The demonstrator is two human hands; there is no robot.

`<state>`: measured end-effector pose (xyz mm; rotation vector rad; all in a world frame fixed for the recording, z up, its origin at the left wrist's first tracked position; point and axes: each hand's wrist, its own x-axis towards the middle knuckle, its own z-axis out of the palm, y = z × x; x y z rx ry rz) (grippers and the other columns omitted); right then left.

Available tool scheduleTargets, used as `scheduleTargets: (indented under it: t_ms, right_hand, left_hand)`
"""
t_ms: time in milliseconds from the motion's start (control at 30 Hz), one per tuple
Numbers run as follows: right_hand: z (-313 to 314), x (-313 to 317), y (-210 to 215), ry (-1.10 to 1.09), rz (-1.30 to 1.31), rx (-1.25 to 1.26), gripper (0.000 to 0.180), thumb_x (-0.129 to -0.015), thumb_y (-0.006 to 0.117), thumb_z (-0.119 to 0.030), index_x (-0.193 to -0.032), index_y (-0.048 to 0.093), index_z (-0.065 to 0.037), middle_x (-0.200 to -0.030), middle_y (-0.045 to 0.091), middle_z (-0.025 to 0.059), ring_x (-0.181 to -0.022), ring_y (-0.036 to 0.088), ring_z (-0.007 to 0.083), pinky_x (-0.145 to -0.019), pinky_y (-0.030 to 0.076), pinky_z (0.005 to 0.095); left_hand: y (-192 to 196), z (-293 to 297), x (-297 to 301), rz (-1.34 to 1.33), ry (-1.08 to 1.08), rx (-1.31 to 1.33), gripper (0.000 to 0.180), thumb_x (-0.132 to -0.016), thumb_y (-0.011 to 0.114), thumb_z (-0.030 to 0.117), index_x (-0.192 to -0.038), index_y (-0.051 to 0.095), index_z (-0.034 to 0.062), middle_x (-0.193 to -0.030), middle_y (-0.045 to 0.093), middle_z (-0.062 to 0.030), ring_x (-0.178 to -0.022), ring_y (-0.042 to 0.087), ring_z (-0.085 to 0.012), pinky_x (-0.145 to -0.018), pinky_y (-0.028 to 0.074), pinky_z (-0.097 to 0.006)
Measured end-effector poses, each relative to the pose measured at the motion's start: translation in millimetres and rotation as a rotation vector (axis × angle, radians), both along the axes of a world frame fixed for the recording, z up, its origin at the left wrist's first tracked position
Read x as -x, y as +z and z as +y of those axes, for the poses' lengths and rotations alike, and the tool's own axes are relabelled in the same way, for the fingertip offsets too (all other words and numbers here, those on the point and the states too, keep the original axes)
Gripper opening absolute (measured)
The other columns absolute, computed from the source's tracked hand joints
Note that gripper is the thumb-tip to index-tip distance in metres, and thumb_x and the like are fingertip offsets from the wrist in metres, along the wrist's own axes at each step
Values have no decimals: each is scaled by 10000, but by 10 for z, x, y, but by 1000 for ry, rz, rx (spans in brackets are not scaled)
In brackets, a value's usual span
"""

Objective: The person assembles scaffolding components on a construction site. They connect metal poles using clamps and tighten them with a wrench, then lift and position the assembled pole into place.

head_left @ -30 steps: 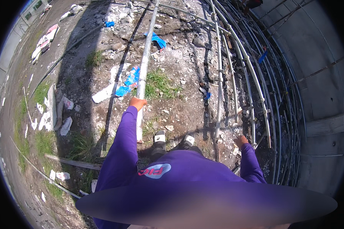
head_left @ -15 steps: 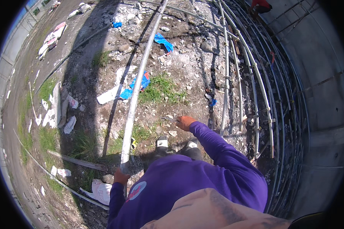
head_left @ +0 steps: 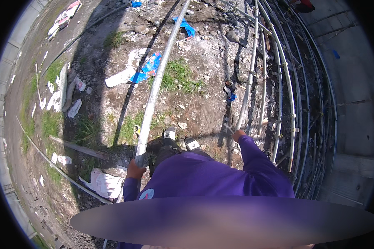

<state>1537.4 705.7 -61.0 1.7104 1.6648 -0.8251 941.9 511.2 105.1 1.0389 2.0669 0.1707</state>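
My left hand (head_left: 135,170) is wrapped round the lower end of a long pale metal pole (head_left: 157,85), which runs up and away from me at a slant. On the other side, my right hand (head_left: 238,135) is closed on a slim greyish hand tool (head_left: 228,128), too small here to tell its exact kind. This hand is next to the near end of another pale pole (head_left: 250,79), part of a row of upright-looking tubes with clamps; whether it touches that pole I cannot tell.
Several long poles (head_left: 289,83) lie along the right, beside a grey wall (head_left: 353,137). Blue and white torn sacks (head_left: 147,68) litter the stony ground ahead. A plank (head_left: 79,147) and white sacks (head_left: 106,184) lie at left. Another person (head_left: 305,6) is at the far right.
My right hand has moved right with the tool, from above my feet to the near end of the clamped pole. My left hand keeps its grip; the whole view has shifted.
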Motion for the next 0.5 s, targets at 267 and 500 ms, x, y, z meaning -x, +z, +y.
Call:
scheduleTargets:
  t_ms: [267, 500]
  right_hand:
    - [244, 730, 217, -462, 620, -55, 627, -876, 701, -517, -1092, 706, 72, -928, 744, 232, -731, 710, 308, -660, 549, 421]
    - [992, 2464, 1159, -980, 1250, -37, 902, -911, 593, -685, -1448, 477, 30, -933, 739, 291, -395, 423, 153, -383, 318, 329]
  left_hand:
    - [386, -86, -769, 60, -39, -49, 559, -714, 764, 222, -1199, 589, 9, -1018, 721, -216, -951, 719, -361, -852, 557, -449]
    - [602, -279, -1361, -165, 97, -117, 567, -718, 706, 227, -1219, 559, 7, -1071, 705, -281, -1046, 683, -444, -905, 533, -492]
